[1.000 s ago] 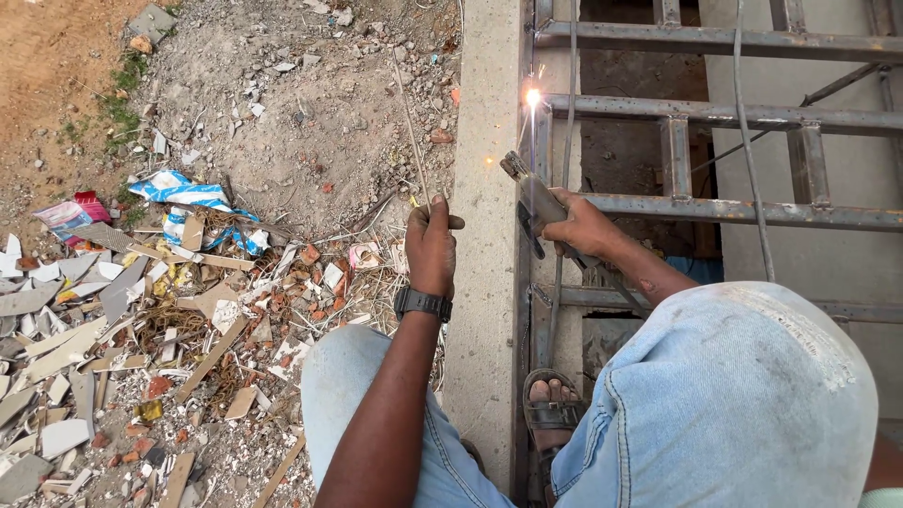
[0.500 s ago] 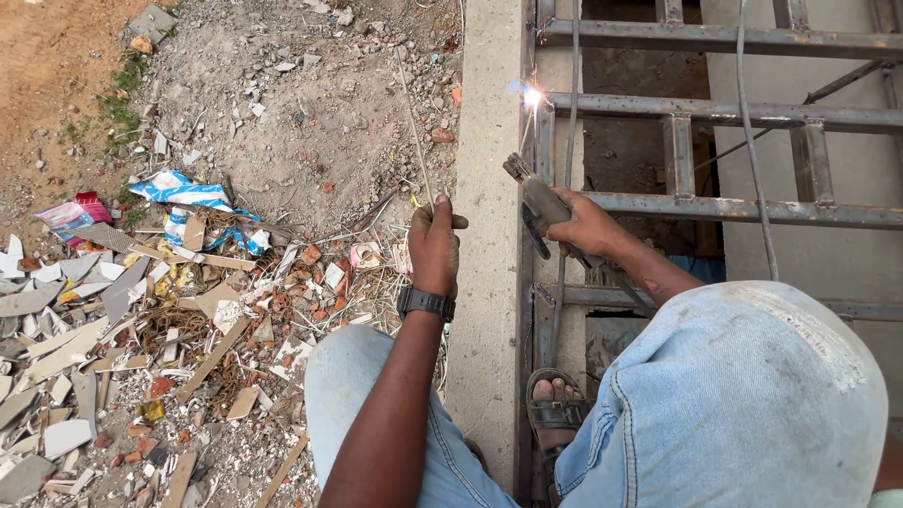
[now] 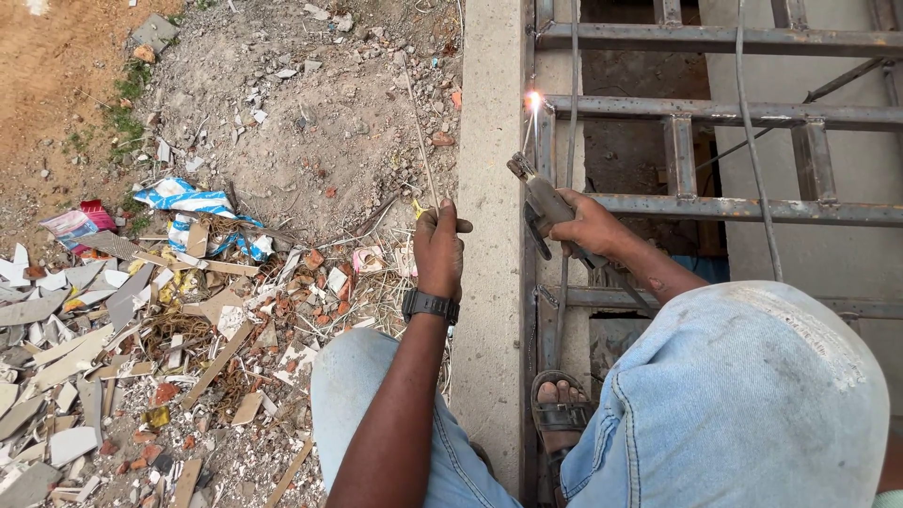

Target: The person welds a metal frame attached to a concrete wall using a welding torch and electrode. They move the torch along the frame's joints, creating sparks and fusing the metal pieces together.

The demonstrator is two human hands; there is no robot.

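Head view: right hand grips a welding holder sparking on the frame, left hand fists thin rods, blue-white wrapper lies in rubble left.

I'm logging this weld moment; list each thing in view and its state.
Left hand: closed on thin rods, raised over the rubble.
Rods: held, pointing away.
Right hand: gripping the electrode holder.
Electrode holder: held, its electrode tip at the spark.
Spark: lit, on the frame.
Frame: rusty steel bars, lying across the opening.
Watch: strapped on the left wrist.
Sandal: on the foot.
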